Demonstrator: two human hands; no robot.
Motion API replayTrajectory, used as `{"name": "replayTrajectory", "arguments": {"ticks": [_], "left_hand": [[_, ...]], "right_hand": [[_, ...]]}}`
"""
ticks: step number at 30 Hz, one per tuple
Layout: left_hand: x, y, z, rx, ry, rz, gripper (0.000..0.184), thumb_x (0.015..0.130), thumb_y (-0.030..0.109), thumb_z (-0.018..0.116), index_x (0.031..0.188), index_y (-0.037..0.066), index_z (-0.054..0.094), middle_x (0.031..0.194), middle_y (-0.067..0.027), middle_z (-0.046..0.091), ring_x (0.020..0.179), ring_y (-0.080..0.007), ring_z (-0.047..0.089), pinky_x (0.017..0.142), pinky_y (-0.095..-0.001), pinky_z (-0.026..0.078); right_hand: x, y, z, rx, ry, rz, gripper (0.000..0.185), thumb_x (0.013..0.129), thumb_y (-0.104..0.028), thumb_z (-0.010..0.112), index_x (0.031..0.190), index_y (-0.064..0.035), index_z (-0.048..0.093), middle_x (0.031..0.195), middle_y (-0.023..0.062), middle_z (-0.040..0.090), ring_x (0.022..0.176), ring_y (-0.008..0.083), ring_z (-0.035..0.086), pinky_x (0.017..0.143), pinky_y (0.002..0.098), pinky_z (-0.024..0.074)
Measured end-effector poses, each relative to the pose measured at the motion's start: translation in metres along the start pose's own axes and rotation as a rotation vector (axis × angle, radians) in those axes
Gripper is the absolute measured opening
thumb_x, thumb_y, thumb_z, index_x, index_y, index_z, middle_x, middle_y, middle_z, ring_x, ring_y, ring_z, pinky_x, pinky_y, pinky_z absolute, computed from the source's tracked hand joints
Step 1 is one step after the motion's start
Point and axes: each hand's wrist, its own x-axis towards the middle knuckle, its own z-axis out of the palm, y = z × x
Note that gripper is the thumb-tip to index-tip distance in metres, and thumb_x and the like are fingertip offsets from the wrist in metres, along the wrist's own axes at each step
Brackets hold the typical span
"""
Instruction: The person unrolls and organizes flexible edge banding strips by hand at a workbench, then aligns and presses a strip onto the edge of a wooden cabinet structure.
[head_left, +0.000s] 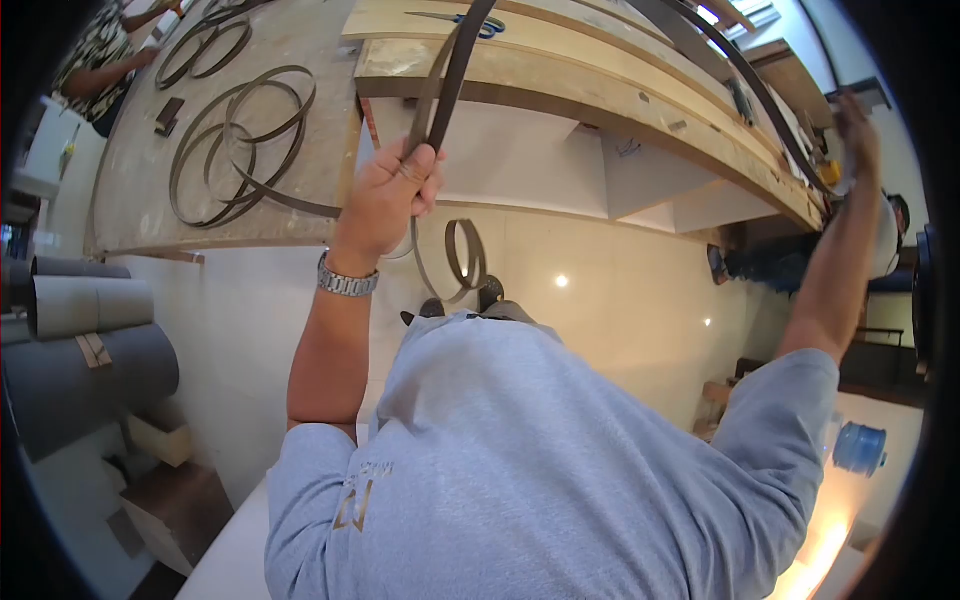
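Note:
My left hand [392, 200], with a metal watch on its wrist, is closed around a long dark flexible edge banding strip [465, 55]. From the hand the strip rises out of the top of the view, and a dark band [750, 80] comes back down at the upper right. A loose curl of strip [465, 255] hangs below my left hand, over the floor. My right hand [857, 140] is stretched far out to the right, beside the lower end of that band. Its fingers are blurred, so I cannot see whether they grip it.
Coils of similar strip [240, 150] lie on the worktable [300, 35] at the left. Blue-handled scissors [485, 25] rest on wooden boards [560, 75]. One person [95, 60] is at the upper left, another [790, 262] at the right. A blue water jug [860, 448] stands lower right.

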Motion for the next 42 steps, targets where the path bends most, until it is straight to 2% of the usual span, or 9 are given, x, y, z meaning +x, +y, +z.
{"name": "replayTrajectory", "arguments": {"ticks": [5,9,10,13,14,22,24,27,42], "left_hand": [[0.015,0.04,0.014,0.11,0.114,0.01,0.022,0.099,0.028,0.053,0.102,0.006,0.056,0.066,0.0031,0.047,0.053,-0.004,0.038,0.047,-0.0181,0.029],[0.033,0.048,0.028,0.122,0.112,0.041,0.023,0.097,0.028,0.056,0.103,0.006,0.056,0.065,0.0038,0.046,0.053,-0.0035,0.038,0.046,-0.0177,0.029],[0.037,0.049,0.035,0.161,0.112,0.032,0.024,0.097,0.029,0.056,0.103,0.006,0.056,0.065,0.004,0.046,0.053,-0.0034,0.038,0.046,-0.0177,0.029],[0.047,0.017,0.065,0.237,0.121,-0.123,0.024,0.096,0.029,0.057,0.102,0.006,0.055,0.064,0.0041,0.044,0.052,-0.0037,0.036,0.045,-0.0185,0.03],[0.049,0.003,0.074,0.248,0.115,-0.165,0.022,0.098,0.028,0.055,0.095,0.007,0.051,0.064,0.0042,0.042,0.05,-0.0046,0.036,0.045,-0.0197,0.03],[0.072,-0.065,0.113,0.255,0.15,-0.254,0.021,0.099,0.028,0.052,0.09,0.009,0.048,0.062,0.0043,0.041,0.046,-0.0048,0.033,0.043,-0.0213,0.03],[0.074,-0.062,0.112,0.255,0.161,-0.27,0.02,0.099,0.027,0.053,0.09,0.009,0.05,0.062,0.0047,0.041,0.046,-0.004,0.033,0.042,-0.021,0.029],[0.083,-0.036,0.073,0.621,0.071,-0.126,0.017,0.098,0.024,0.054,0.09,0.009,0.052,0.061,0.0063,0.04,0.046,-0.0028,0.033,0.04,-0.02,0.027],[0.053,0.129,0.013,0.755,0.008,-0.382,0.018,0.098,0.026,0.053,0.098,0.007,0.054,0.057,0.0078,0.039,0.043,-0.0009,0.032,0.037,-0.0174,0.023]], "right_hand": [[-0.158,0.194,0.1,0.439,-0.232,0.617,0.027,0.088,-0.033,0.063,0.105,-0.0121,0.062,0.084,0.002,0.062,0.067,0.0129,0.056,0.059,0.028,0.0444],[-0.338,0.261,0.216,1.602,0.274,0.87,0.04,0.095,-0.029,0.054,0.121,0.0016,0.048,0.114,0.0231,0.057,0.119,0.0396,0.052,0.102,0.0524,0.0446],[-0.392,0.321,0.259,1.62,0.325,1.022,0.027,0.093,-0.023,0.054,0.106,0.0002,0.055,0.1,0.02,0.061,0.11,0.0388,0.058,0.1,0.0542,0.0448],[-0.512,0.259,0.343,0.907,-0.444,1.072,0.011,0.09,-0.011,0.053,0.089,-0.0023,0.06,0.082,0.0107,0.064,0.084,0.0236,0.065,0.074,0.0369,0.0548],[-0.512,0.163,0.336,0.732,-0.263,1.18,0.012,0.09,-0.011,0.055,0.095,-0.0034,0.062,0.087,0.0088,0.066,0.084,0.0207,0.065,0.072,0.0333,0.0529],[-0.487,-0.027,0.298,0.571,-0.512,-0.119,0.04,0.085,-0.029,0.067,0.114,-0.0019,0.061,0.099,0.014,0.067,0.091,0.0276,0.065,0.083,0.0378,0.0487],[-0.491,-0.026,0.3,0.796,-0.869,0.069,0.038,0.086,-0.032,0.065,0.113,-0.0055,0.062,0.097,0.0151,0.067,0.089,0.0301,0.065,0.082,0.0414,0.049],[-0.51,0.031,0.31,0.246,-0.978,-0.033,0.026,0.088,-0.029,0.062,0.104,-0.0104,0.065,0.09,0.0134,0.068,0.085,0.0341,0.064,0.079,0.0417,0.0491],[-0.538,0.244,0.195,-0.628,-0.778,0.409,0.02,0.087,-0.014,0.054,0.101,-0.0163,0.067,0.111,0.0004,0.064,0.12,0.02,0.051,0.111,0.0541,0.0248]]}}
